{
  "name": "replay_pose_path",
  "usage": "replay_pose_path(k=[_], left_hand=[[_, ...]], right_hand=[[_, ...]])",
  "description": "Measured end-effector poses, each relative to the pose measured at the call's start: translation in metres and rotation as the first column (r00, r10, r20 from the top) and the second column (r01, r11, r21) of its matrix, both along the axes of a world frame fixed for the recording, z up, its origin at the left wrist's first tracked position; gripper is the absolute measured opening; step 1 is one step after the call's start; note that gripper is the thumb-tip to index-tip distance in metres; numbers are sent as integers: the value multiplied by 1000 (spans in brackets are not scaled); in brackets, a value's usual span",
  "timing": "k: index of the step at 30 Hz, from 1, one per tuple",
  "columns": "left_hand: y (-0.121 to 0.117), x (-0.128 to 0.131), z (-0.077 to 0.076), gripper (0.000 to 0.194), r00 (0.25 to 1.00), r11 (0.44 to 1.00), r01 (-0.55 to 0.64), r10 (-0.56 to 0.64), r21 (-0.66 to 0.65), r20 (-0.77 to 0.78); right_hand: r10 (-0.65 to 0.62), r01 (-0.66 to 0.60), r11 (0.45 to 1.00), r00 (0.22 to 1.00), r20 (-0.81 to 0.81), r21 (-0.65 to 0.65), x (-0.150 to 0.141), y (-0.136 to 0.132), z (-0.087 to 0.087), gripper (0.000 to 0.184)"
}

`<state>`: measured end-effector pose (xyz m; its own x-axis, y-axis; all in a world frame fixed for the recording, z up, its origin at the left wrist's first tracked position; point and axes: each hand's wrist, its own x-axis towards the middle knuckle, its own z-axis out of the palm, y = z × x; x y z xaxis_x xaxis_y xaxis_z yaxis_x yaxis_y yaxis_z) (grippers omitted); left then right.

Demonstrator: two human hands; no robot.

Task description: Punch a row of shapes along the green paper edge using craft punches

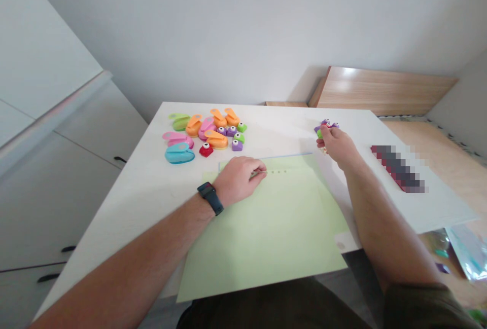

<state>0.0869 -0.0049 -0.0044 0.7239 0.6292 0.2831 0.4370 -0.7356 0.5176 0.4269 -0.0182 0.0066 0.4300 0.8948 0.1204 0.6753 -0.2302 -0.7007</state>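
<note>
A large sheet of light green paper (274,227) lies on the table and hangs past its front edge. Near its top runs a short row of small punched holes (279,171). My left hand (239,179), with a dark watch on the wrist, rests on the paper beside the row. Its thumb and fingers are pinched together on a thin, pale bit too small to name. Farther right, my right hand (335,144) reaches to a cluster of small craft punches (326,123) in purple, red and green. Its fingers are closed around one, partly hidden.
At the back left stand several larger lever punches (179,153) in blue, pink, orange and green, with small eyed punches (237,145) beside them. A blurred dark item with a red edge (397,169) lies at the right. White cabinets (57,187) flank the table (152,197) on the left.
</note>
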Motion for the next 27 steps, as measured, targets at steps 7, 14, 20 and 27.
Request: replay_pose_path(k=[7, 14, 20, 27], left_hand=[[1, 0, -1, 14, 1000, 1000, -11, 11, -2, -7], [0, 0, 1, 14, 1000, 1000, -11, 11, -8, -4], [1, 0, 0, 14, 1000, 1000, -18, 18, -6, 1], [2, -1, 2, 14, 999, 999, -37, 38, -17, 4]], right_hand=[[-10, 7, 999, 998, -60, -43, -13, 0, 2, 53], [-57, 61, 992, 997, 47, -107, -9, 0, 1, 51], [174, -174, 985, 984, -47, -3, -29, -8, 13, 46], [515, -514, 854, 857, -7, -80, -50, -26, 33, 39]])
